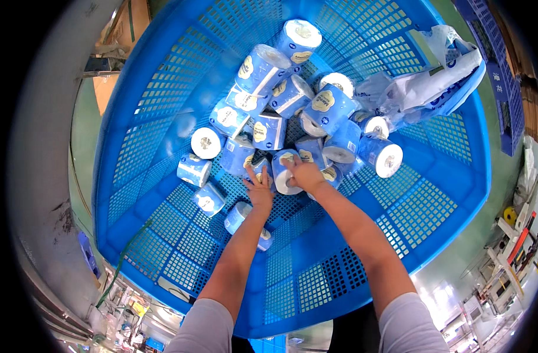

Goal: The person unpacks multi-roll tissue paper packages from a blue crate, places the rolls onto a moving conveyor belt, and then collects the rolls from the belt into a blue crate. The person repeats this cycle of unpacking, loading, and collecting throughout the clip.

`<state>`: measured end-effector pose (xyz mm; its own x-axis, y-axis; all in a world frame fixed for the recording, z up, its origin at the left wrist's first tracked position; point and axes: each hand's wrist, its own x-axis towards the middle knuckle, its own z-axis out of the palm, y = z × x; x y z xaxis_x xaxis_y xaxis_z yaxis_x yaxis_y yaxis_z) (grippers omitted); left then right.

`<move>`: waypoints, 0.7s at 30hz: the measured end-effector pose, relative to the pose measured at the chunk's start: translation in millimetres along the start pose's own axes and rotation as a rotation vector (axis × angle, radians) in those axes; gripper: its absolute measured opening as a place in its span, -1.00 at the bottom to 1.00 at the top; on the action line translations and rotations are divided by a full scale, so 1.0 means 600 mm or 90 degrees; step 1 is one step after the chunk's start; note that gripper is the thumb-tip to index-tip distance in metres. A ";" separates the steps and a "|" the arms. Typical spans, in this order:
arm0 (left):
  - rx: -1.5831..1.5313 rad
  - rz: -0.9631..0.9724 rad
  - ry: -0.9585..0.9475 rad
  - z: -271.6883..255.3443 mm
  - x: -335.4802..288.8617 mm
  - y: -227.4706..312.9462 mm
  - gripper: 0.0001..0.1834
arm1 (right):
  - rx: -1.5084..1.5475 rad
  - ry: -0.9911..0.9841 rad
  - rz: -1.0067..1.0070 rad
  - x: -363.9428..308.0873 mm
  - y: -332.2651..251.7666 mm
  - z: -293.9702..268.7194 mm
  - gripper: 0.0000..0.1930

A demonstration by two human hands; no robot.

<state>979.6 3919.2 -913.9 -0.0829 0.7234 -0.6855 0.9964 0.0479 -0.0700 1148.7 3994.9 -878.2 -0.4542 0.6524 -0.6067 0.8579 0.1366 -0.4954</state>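
I lean over a big blue perforated plastic crate holding several blue-wrapped paper rolls. My left hand reaches down to a small roll in the pile, fingers spread on it. My right hand rests on top of a roll lying with its white end toward me, fingers curled over it. More rolls lie loose at the left, such as one apart from the heap, and one sits under my left forearm.
A crumpled white and blue plastic bag lies against the crate's right wall. A second blue crate stands at the far right. A grey wall runs along the left, and workshop equipment stands on the floor at lower right.
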 end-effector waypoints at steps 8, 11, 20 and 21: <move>-0.150 0.121 -0.057 -0.062 -0.016 -0.048 -0.23 | 0.166 0.197 0.050 0.002 0.039 -0.343 -0.51; -0.216 0.150 -0.167 -0.127 -0.010 -0.057 -0.44 | 0.350 0.012 0.126 0.010 0.151 -0.405 -0.53; 0.186 0.414 -0.077 -0.235 0.138 -0.118 -0.52 | 0.172 0.186 0.028 -0.014 0.085 -0.263 -0.48; 0.250 0.392 -0.108 -0.225 0.137 -0.116 -0.52 | 0.106 0.197 0.032 -0.030 0.044 -0.270 -0.50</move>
<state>906.1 4068.4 -867.8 0.4547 0.4224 -0.7841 0.7864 -0.6037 0.1309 1218.5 4107.4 -779.5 -0.2959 0.8540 -0.4280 0.8144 -0.0087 -0.5803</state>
